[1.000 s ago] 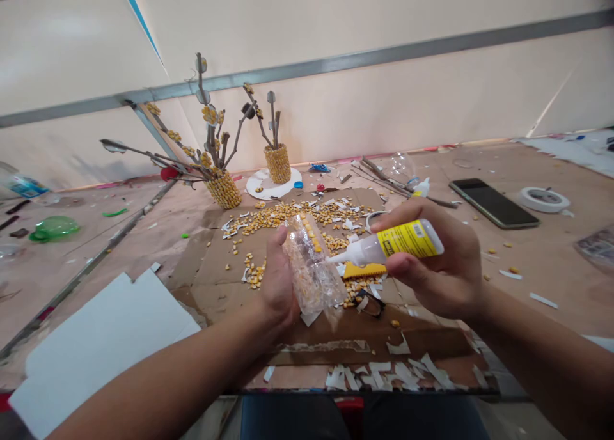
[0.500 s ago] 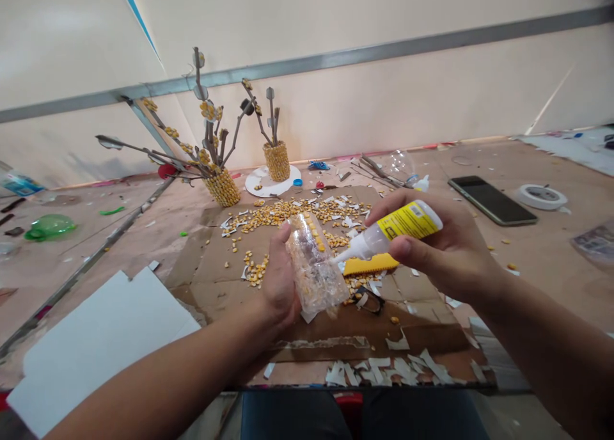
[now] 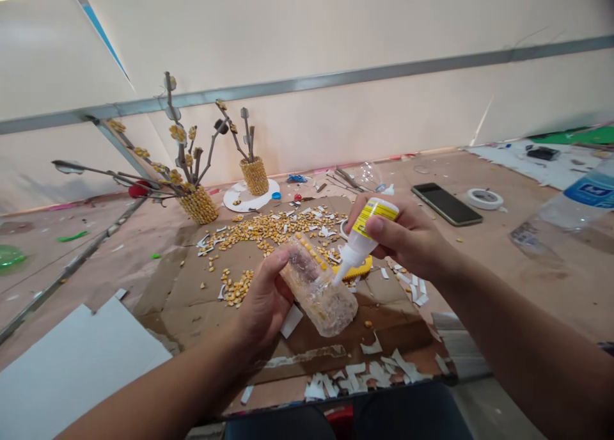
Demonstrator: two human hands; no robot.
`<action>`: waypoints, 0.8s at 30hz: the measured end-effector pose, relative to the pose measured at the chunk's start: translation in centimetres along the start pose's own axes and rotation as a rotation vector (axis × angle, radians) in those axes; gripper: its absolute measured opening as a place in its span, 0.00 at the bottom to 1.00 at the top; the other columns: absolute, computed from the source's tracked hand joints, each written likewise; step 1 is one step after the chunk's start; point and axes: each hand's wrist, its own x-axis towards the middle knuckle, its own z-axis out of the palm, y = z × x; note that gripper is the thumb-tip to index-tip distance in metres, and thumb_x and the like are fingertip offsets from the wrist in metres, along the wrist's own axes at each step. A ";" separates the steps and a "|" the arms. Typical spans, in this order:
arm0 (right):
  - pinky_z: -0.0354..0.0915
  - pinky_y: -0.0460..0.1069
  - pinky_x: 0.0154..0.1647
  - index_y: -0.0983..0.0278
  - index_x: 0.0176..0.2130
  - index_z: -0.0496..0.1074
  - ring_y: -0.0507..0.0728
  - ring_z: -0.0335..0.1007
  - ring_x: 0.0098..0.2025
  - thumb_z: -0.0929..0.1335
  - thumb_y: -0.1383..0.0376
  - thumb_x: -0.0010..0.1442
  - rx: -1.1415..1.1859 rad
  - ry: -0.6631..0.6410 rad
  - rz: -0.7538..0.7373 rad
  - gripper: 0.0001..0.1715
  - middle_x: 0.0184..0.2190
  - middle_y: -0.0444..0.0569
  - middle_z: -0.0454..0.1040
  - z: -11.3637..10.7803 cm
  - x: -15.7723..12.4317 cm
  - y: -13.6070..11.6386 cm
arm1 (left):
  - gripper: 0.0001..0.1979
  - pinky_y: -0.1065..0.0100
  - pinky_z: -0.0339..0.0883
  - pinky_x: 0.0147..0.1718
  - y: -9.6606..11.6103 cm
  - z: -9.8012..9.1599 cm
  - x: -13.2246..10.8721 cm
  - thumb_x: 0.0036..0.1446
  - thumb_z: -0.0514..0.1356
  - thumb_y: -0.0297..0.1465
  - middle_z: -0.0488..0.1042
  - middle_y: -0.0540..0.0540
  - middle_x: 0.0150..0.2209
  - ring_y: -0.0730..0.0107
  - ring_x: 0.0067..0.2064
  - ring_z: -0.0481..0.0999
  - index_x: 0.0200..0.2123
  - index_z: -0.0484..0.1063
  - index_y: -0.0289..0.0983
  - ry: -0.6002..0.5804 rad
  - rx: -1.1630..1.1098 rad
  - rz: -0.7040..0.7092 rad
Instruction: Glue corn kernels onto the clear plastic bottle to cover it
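Observation:
My left hand [image 3: 268, 293] is closed around a clear plastic bottle piece [image 3: 330, 306], tilted, with a row of corn kernels [image 3: 311, 251] stuck along its upper side. My right hand [image 3: 403, 232] grips a white glue bottle [image 3: 367, 229] with a yellow label, nozzle pointing down. The nozzle's tip is at the side of the plastic piece; whether it touches I cannot tell. Behind the hands, loose corn kernels [image 3: 268, 229] and white paper scraps spread over a cardboard sheet [image 3: 192, 299]. A yellow toothed strip [image 3: 357, 272] lies partly hidden behind the glue bottle.
Two kernel-covered pots [image 3: 199, 204] [image 3: 254, 176] with twigs stand at the back left. To the right lie a phone [image 3: 446, 203], a tape roll [image 3: 484, 199] and a clear water bottle [image 3: 566, 210]. White card [image 3: 81, 369] is at the front left, paper strips [image 3: 359, 376] along the near edge.
The view has swung right, bringing the water bottle into sight. The glue bottle is now steeper, its nozzle lower along the plastic piece, which my left hand still holds.

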 end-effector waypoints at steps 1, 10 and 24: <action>0.53 0.43 0.18 0.62 0.32 0.73 0.46 0.56 0.20 0.77 0.49 0.64 -0.005 0.010 0.002 0.22 0.22 0.38 0.66 -0.1 0.1 -0.1 | 0.18 0.64 0.77 0.41 0.1 0.1 0.0 0.53 0.74 0.42 0.82 0.46 0.35 0.61 0.36 0.81 0.42 0.82 0.36 -0.005 0.000 0.006; 0.61 0.44 0.23 0.63 0.31 0.76 0.48 0.63 0.24 0.80 0.53 0.58 -0.024 0.058 0.008 0.19 0.24 0.41 0.71 -0.3 0.3 -0.2 | 0.17 0.64 0.76 0.43 0.2 0.2 0.2 0.51 0.74 0.42 0.81 0.44 0.34 0.61 0.37 0.79 0.37 0.82 0.35 0.025 0.041 0.047; 0.58 0.47 0.24 0.62 0.34 0.77 0.49 0.60 0.25 0.71 0.44 0.69 -0.228 0.049 -0.237 0.26 0.27 0.43 0.70 -0.1 -0.2 0.0 | 0.14 0.64 0.75 0.44 0.0 -0.2 0.3 0.57 0.69 0.43 0.82 0.44 0.36 0.62 0.38 0.78 0.36 0.82 0.36 -0.054 0.085 0.071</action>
